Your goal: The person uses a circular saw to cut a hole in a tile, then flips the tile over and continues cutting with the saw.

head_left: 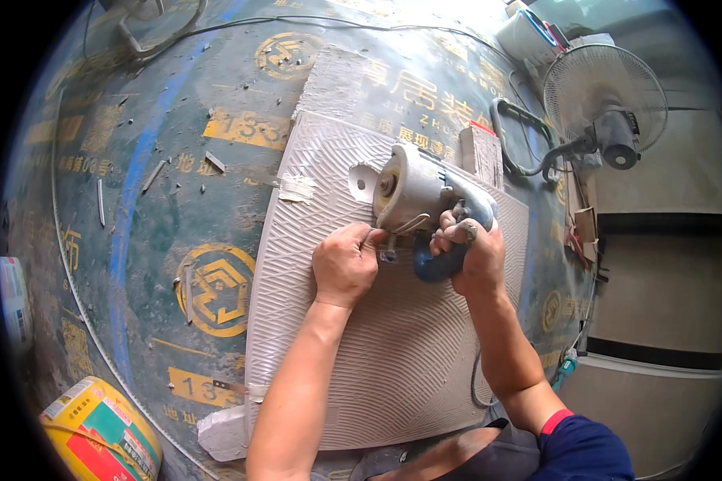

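A dark green floor sheet (148, 264) with yellow printing covers the ground. At its lower left stands a yellow, red and green tub (96, 433); pale chips lie scattered between it and the large grey rectangular tile (393, 385), its ribbed face up. An off-white block (221, 433) lies by the tile's lower left corner.

The left hand (345, 264) has its fingers bunched narrow, apparently pinching the lower edge of the guard on a silver-and-blue hand-held power tool (417, 192), held over the tile's upper half. The right hand (481, 256) has its fingers wrapped round the tool's body. Good handling here likely means the right hand bearing the weight steadily, the motor off, and the left fingertips clear of any cutting edge.

Left of the tile there is room to swing the tool out. The right is tighter: a dark looped cord (477, 381) beside the lower edge could snag, and a round wire-caged fan (606, 100) stands past the upper corner.
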A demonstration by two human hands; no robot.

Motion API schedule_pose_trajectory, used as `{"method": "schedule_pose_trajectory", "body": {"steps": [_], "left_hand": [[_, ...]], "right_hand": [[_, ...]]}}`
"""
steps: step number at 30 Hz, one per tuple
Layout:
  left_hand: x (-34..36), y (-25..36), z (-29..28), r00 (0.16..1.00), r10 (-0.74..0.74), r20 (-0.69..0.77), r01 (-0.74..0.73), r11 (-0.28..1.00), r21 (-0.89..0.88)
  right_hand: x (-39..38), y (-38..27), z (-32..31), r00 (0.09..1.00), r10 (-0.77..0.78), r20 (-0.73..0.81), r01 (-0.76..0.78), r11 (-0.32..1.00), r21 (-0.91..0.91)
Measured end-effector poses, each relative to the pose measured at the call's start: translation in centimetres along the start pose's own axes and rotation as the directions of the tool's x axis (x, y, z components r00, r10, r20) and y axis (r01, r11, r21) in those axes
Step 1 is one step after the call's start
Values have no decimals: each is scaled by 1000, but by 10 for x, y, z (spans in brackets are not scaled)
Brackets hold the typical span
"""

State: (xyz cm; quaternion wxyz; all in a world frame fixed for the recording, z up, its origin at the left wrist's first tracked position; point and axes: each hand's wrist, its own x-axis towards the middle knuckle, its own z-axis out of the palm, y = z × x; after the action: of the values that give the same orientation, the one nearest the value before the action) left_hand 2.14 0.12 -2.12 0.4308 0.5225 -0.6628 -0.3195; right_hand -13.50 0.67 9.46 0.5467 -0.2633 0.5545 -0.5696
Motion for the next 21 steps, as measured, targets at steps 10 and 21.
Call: {"method": "schedule_pose_trajectory", "body": {"steps": [10, 21], "left_hand": [[-2, -2, -2, 991, 21, -134, -23, 1000, -15], [2, 5, -2, 999, 11, -31, -11, 1000, -4]], "right_hand": [[11, 4, 10, 997, 27, 76, -32, 998, 57], [-1, -1, 10, 999, -52, 5, 52, 998, -36]]}}
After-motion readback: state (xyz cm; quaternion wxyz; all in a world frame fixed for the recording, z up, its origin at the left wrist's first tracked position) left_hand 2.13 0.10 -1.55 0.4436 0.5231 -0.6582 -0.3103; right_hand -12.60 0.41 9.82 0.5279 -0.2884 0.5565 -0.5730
